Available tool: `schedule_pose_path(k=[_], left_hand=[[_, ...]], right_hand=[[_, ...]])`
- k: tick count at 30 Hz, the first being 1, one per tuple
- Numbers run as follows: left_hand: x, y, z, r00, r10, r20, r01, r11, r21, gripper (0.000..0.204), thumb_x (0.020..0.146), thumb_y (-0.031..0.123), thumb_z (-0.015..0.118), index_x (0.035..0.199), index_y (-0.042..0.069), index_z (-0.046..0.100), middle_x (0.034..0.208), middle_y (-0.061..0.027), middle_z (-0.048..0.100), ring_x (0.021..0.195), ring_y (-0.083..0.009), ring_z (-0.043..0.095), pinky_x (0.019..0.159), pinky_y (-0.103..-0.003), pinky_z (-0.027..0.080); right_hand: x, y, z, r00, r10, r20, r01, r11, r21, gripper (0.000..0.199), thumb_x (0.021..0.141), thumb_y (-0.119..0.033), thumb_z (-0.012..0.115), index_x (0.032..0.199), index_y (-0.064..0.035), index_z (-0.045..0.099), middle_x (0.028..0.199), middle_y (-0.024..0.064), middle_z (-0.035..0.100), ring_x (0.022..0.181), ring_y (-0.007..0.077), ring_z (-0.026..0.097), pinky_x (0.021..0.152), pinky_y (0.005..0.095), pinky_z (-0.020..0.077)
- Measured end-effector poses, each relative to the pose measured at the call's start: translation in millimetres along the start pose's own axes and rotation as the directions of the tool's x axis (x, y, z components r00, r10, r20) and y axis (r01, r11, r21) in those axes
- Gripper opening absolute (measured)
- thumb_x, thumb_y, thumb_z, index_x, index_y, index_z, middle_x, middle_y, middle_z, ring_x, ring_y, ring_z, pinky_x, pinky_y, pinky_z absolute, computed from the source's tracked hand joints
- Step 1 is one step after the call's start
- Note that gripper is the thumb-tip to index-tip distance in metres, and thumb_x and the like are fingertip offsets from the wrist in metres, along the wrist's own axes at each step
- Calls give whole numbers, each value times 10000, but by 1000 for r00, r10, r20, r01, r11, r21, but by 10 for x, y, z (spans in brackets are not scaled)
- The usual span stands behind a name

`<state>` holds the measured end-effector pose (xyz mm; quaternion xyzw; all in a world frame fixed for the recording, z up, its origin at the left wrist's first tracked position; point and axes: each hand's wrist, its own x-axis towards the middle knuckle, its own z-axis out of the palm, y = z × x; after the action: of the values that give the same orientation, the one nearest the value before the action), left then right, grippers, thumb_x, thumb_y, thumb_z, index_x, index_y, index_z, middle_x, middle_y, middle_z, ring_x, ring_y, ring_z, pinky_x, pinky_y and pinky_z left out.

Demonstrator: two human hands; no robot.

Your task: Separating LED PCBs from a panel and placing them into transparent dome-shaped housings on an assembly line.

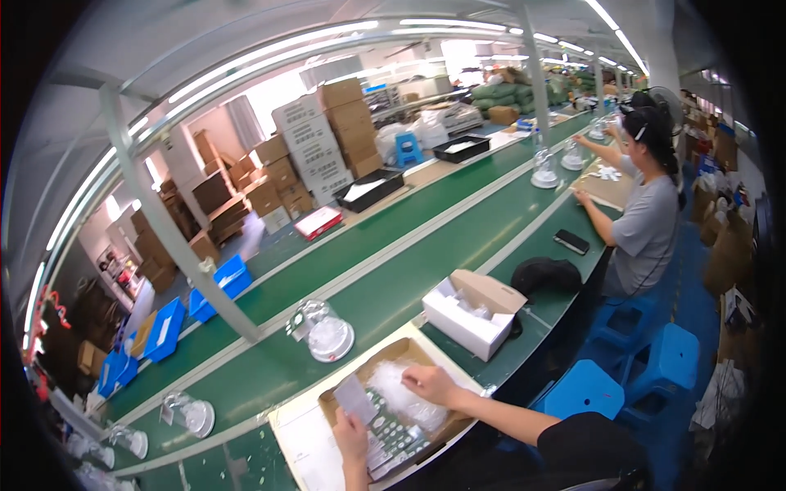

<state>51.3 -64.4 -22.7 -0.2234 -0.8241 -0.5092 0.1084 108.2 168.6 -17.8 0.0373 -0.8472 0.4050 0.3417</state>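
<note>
My left hand is closed on the lower edge of a flat, pale grey card. My right hand has its fingers bent together over a heap of thin, whitish clear plastic; whether a small piece is pinched there cannot be made out. Both hands work over a shallow brown cardboard box that lies on a white board. Inside the box, between my hands, are green sheets with rows of small whitish pieces. A clear dome on a round base stands on the green conveyor just beyond the box.
An open white carton stands right of the box, with a black cap-like item behind it. More clear domes line the conveyor. A co-worker sits farther right. Blue stools stand on the floor at right.
</note>
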Motion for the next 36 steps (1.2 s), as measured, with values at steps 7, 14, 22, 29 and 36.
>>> schedule_pose_path(k=[7, 14, 22, 29, 36], left_hand=[[26, -78, -16, 999, 20, 27, -19, 1000, -19, 170, 951, 100, 489, 1075, -13, 518, 586, -169, 609, 517, -275, 656, 466, -389, 480], [-10, -47, -1, 999, 49, 10, -50, 998, 38, 123, 939, 105, 519, 993, -5, 530, 575, -171, 578, 481, -291, 596, 454, -398, 420], [8, 20, -12, 998, 41, -41, -38, 996, 81, 180, 932, 101, 530, 794, -14, 518, 578, -157, 541, 490, -218, 535, 482, -374, 396], [28, 156, -68, 994, -65, -93, 61, 997, -37, 290, 927, 15, 488, 1212, -42, 484, 782, -139, 690, 659, -165, 653, 603, -303, 512], [35, 35, -77, 990, -139, -11, 135, 976, -170, 416, 929, -7, 489, 1334, 0, 396, 811, -102, 674, 632, -85, 592, 554, -213, 451]], right_hand=[[56, -29, 5, 999, 31, 37, -32, 999, 8, 80, 829, -123, 686, 862, -53, 671, 761, 113, 667, 664, 261, 662, 593, 336, 521], [26, -44, 2, 995, -81, -56, 82, 997, 10, 73, 837, -113, 671, 873, -49, 677, 805, 116, 685, 712, 288, 669, 630, 364, 530], [41, -47, -91, 995, -81, 62, 80, 996, 31, 118, 870, -169, 650, 866, -53, 665, 811, 109, 684, 734, 285, 668, 658, 372, 526], [25, -97, -29, 995, -78, 64, 72, 993, 98, 108, 865, -159, 633, 898, -63, 669, 845, 109, 685, 756, 287, 667, 663, 378, 523], [22, -92, -70, 988, -40, 151, 26, 995, 95, 97, 848, -145, 666, 903, -68, 686, 770, 103, 680, 668, 255, 666, 603, 337, 523]])
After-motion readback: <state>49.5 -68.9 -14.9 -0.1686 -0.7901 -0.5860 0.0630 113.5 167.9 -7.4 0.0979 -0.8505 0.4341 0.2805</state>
